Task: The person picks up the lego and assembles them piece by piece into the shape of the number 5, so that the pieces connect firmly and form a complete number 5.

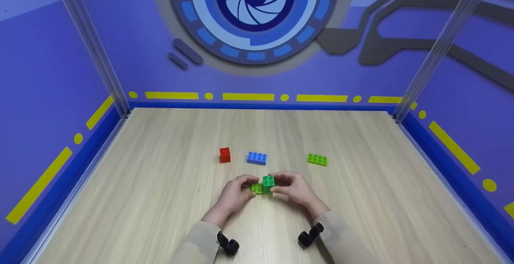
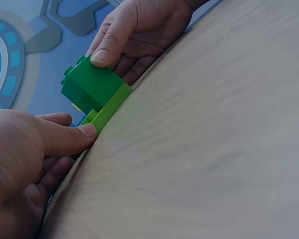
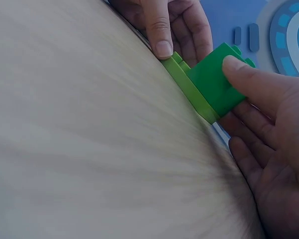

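Our left hand pinches the left end of the flat light green block on the table. Our right hand pinches the dark green block, which sits on the right end. We seem to be joining them; we can't tell if they are snapped tight. Next calls for a straight push down. Farther away are a red block, a blue block and, right, another green block.

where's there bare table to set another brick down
Bare table lies left of the red brick, right of the far lime brick, between that and the blue brick, and behind all three toward the back wall. Crowded: between left grip and right grip, where the green brick sits on the near lime brick.
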Tool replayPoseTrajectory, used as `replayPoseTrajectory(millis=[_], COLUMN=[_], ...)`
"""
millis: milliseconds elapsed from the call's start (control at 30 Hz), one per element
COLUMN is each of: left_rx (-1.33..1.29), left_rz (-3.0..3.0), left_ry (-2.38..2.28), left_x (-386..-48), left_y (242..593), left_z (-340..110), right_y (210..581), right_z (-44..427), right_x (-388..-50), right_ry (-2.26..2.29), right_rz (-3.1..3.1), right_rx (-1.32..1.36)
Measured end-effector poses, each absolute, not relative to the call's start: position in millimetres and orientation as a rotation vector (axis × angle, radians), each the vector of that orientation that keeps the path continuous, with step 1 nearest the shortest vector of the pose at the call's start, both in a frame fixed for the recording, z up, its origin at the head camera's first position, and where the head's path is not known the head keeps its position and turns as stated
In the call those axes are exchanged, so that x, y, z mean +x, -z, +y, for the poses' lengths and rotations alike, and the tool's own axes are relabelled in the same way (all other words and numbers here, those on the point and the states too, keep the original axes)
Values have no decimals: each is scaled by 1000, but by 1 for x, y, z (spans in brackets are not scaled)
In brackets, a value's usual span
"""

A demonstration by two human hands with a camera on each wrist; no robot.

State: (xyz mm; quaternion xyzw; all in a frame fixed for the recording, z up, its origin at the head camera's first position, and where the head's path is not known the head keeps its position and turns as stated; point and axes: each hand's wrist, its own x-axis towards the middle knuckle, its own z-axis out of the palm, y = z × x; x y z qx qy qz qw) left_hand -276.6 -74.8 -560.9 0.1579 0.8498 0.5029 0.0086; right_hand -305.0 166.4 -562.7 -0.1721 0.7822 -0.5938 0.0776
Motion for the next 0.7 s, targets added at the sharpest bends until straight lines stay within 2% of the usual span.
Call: replayPoseTrajectory(millis=[700], left_rx=[451], left_rz=[2609], left_ry=[-1614], left_x=[-276], left_y=[559], left_z=[-74], right_y=[560], right_z=[166], right_x=[-306], right_ry=[1728], right_rz=[2345], right_rx=[-487])
